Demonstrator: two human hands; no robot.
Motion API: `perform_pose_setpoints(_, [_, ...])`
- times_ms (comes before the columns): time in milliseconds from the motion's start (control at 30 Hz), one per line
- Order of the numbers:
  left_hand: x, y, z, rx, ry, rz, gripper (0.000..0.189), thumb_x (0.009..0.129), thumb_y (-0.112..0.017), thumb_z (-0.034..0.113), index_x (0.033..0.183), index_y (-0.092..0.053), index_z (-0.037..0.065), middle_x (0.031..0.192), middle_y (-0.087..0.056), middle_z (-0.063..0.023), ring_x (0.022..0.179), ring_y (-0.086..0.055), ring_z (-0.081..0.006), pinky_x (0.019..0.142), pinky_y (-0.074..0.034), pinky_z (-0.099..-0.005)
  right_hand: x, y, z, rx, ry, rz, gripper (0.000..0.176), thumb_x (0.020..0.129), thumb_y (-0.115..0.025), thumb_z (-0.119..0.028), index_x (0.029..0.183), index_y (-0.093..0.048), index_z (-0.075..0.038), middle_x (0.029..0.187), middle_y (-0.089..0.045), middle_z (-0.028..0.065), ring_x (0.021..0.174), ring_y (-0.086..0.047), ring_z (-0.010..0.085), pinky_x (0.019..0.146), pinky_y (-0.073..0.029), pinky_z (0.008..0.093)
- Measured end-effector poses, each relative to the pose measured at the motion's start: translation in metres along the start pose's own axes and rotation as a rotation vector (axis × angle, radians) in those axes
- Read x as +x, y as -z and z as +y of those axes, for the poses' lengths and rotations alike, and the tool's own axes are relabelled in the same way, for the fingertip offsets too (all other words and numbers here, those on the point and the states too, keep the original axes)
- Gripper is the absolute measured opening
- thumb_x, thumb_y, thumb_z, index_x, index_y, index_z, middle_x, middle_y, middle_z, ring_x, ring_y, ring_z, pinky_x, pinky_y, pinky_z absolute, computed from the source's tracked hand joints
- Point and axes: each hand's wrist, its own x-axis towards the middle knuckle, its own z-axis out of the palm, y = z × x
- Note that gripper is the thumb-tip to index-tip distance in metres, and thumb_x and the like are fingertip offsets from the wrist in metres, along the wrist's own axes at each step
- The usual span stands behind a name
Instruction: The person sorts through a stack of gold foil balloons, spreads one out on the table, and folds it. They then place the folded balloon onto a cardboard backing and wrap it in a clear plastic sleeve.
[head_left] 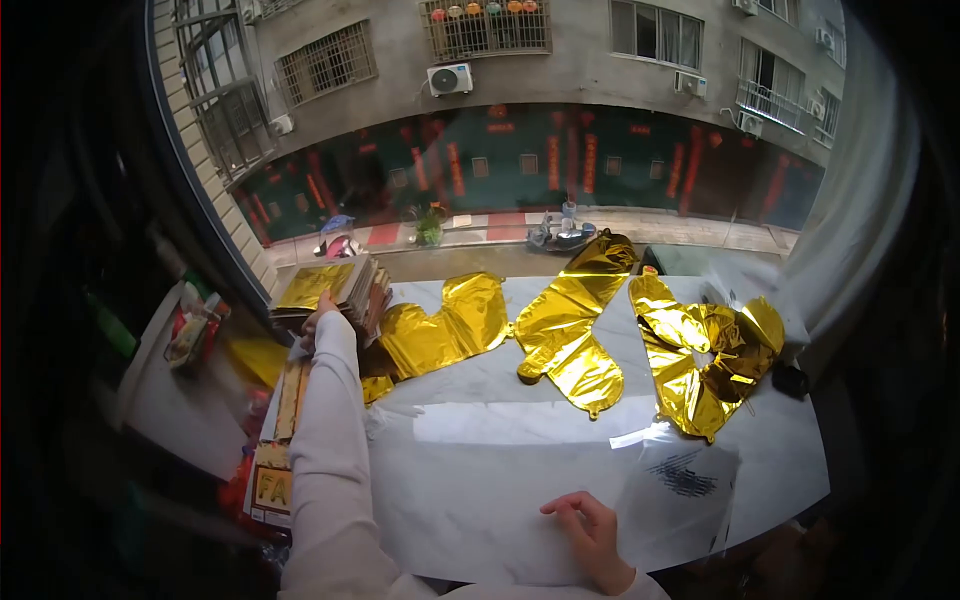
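Note:
My left hand reaches to the far left, fingers closed at the near edge of a flat packet with a gold foil balloon on top of a stack. The stack's lower packets show brownish edges. My right hand is at the table's near side, index finger stretched to the left, thumb apart, holding nothing. Three flat, uninflated gold foil balloons lie across the table's far half: one at left, an angular one in the middle, and one with a hole at right.
On the white marbled table, a clear plastic sleeve with black print lies near my right hand. Boxes, one marked "FA", line the left edge. A small black object sits at the right edge. Beyond is a window onto a street.

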Motion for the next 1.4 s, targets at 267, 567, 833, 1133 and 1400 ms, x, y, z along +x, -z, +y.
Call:
perform_pose_setpoints(267, [0.054,-0.065,-0.015,0.169,-0.435,0.995,0.152,0.059,-0.071,0.092,0.153,-0.028,-0.021,0.16,-0.033,-0.0354,0.149,-0.033,-0.045,0.124,-0.024,-0.0507,0.001,-0.004,0.02,-0.086,0.157,-0.022,0.01,0.101,-0.069,-0.009,0.101,-0.073,0.0,0.096,-0.075,0.0115,0.088,-0.071,0.0202,0.079,-0.054,0.0308])
perform_pose_setpoints(567, [0.036,-0.054,-0.033,-0.055,-0.759,1.01,0.157,0.066,-0.053,0.103,0.158,-0.02,-0.02,0.164,-0.024,-0.0397,0.155,-0.027,-0.0465,0.126,-0.023,-0.0509,0.001,-0.006,0.006,-0.133,0.1,-0.01,0.013,0.103,-0.065,-0.008,0.101,-0.072,0.003,0.096,-0.076,0.0114,0.091,-0.071,0.0185,0.084,-0.055,0.0296])
perform_pose_setpoints(833, [-0.259,-0.116,-0.129,-0.28,-1.415,-0.216,0.061,0.094,-0.071,0.015,0.148,-0.047,0.0,0.155,-0.047,-0.0214,0.139,-0.048,-0.0301,0.121,-0.034,-0.0402,0.002,-0.008,0.013,-0.375,0.407,0.072,0.005,0.096,-0.07,-0.003,0.099,-0.073,-0.002,0.097,-0.074,0.0142,0.091,-0.072,0.0291,0.079,-0.055,0.0355])
perform_pose_setpoints(1133, [-0.476,-0.012,-0.283,0.792,-2.666,-0.784,0.042,0.096,-0.072,0.046,0.136,-0.07,0.031,0.135,-0.07,0.0064,0.13,-0.064,-0.0167,0.117,-0.038,-0.0712,-0.055,0.04,0.016,-1.111,0.307,0.342,0.051,0.086,-0.083,-0.028,0.131,-0.066,-0.011,0.148,-0.053,0.0197,0.144,-0.042,0.0453,0.117,-0.031,0.0642])
perform_pose_setpoints(1400, [-0.496,-0.022,-0.321,0.467,-2.596,-0.674,0.031,0.104,-0.06,0.024,0.132,-0.073,0.026,0.128,-0.071,0.0031,0.123,-0.065,-0.0152,0.111,-0.055,-0.0488,-0.084,0.1,0.054,-1.373,-0.164,0.434,0.08,0.092,-0.071,-0.058,0.157,-0.047,-0.019,0.165,-0.033,0.0231,0.155,-0.024,0.0516,0.119,-0.013,0.0748])
